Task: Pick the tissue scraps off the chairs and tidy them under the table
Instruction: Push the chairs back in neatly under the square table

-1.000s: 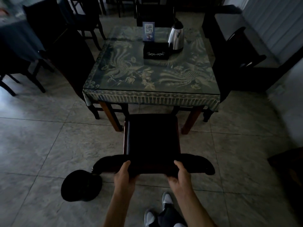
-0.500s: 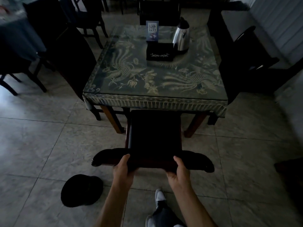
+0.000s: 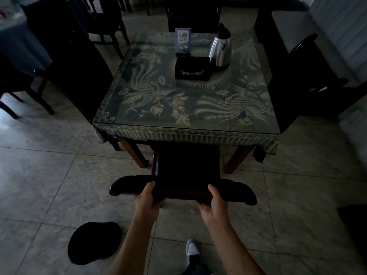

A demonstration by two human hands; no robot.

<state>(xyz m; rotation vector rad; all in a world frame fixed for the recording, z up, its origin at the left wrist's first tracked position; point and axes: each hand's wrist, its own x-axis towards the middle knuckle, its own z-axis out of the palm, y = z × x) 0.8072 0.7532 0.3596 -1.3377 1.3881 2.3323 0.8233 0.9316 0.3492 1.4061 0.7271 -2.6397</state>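
Two hands share the work here: our left hand (image 3: 148, 201) and our right hand (image 3: 215, 204) each grip the curved top rail of the chair (image 3: 187, 165), thumbs lying on top and the fingers curled out of sight beneath it. The chair's dark seat already reaches partly under the fringed edge of the surface (image 3: 186, 133), sitting between the two front legs.

No tissue scrap shows on this seat or on the tiles, though the room is dim and a small pale speck near our right wrist is too tiny to name. We judge the step in hand to be sliding this chair home.

To do it well, we should push evenly with both hands so the seat travels straight and does not swing into either wooden leg. Keeping the rail level will stop the chair legs from catching on the tile joints. We should ease off as the backrest nears the cloth fringe, since a hard knock could jolt the kettle (image 3: 220, 49) and the black box (image 3: 192, 68) standing near the far side. A dark cap (image 3: 94, 243) lies on the floor to our left, well clear of the chair's path.
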